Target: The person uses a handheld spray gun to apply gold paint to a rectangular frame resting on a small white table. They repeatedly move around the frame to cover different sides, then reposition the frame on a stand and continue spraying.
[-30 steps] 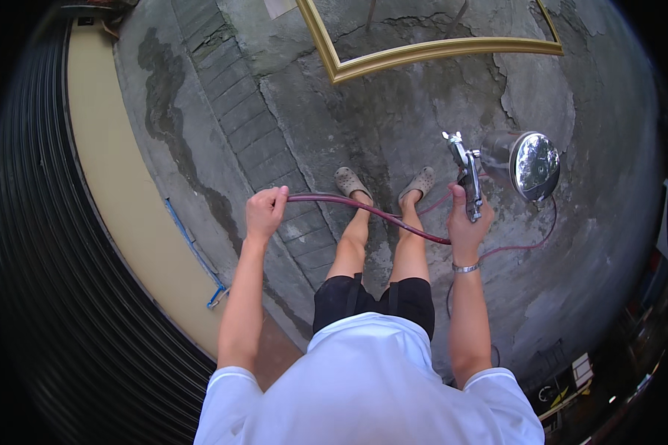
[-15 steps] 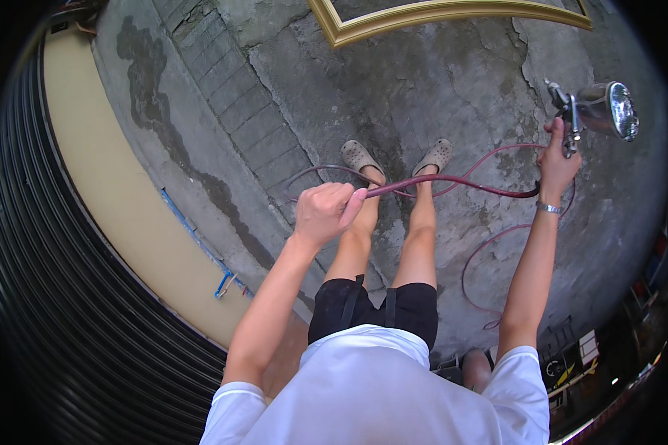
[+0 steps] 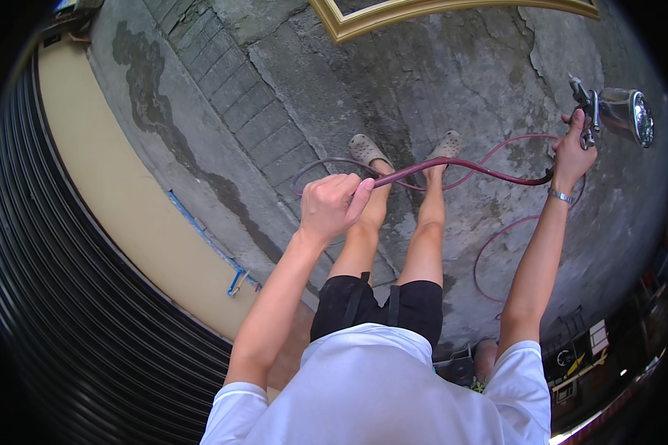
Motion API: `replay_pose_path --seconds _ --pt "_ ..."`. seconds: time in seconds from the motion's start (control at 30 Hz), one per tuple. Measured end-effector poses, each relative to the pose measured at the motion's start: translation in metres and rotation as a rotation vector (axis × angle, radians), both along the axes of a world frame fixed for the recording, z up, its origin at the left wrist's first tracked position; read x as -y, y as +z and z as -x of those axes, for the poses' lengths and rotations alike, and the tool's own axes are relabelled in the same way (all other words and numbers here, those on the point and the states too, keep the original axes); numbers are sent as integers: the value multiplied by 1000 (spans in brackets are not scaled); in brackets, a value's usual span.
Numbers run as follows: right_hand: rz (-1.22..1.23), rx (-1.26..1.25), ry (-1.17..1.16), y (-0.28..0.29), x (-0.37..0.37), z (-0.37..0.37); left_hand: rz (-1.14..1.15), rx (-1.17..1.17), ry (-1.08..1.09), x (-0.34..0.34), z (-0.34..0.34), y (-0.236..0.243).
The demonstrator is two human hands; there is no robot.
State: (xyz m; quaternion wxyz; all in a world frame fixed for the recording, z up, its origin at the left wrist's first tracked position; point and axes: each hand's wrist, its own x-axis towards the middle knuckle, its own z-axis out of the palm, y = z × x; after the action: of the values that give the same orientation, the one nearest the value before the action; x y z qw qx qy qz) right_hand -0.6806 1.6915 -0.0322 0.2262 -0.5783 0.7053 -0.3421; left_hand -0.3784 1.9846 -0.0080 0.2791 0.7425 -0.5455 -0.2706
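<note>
My right hand (image 3: 574,152), a metal watch at its wrist, is wrapped round the handle of a silver spray gun (image 3: 588,115). A shiny metal cup (image 3: 625,115) sits on the gun's right side, and its nozzle points away from me. From the handle a dark red hose (image 3: 467,165) runs left across my body. My left hand (image 3: 332,205) is closed round that hose, with the thumb along it. Beyond both hands, at the top of the view, is a gold picture frame (image 3: 423,16), cut off by the view's edge.
Loops of the hose (image 3: 490,245) hang near my legs and the cracked concrete floor (image 3: 289,81). To the left are a cream ledge (image 3: 119,170), a blue bar (image 3: 204,233) and a black ribbed shutter (image 3: 67,297). Cluttered objects (image 3: 579,356) stand at the lower right.
The spray gun and my right hand have shifted slightly right and away from me. My left hand has moved a little right, still on the hose. The gold frame sits slightly higher in view.
</note>
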Motion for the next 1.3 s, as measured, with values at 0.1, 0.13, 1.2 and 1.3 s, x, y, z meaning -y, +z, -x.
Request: replay_pose_path --seconds 0.1,0.13,1.2,1.3 --pt "12 -23 -9 -5 3 -2 8 -11 4 0 -2 -2" --pt "-19 -27 -34 -7 5 -2 10 -15 3 0 -2 -3" --pt "-392 380 491 -80 -181 -189 -103 163 461 -93 -107 30" --pt "-368 318 336 -95 -142 -185 -79 124 454 -87 -100 27"
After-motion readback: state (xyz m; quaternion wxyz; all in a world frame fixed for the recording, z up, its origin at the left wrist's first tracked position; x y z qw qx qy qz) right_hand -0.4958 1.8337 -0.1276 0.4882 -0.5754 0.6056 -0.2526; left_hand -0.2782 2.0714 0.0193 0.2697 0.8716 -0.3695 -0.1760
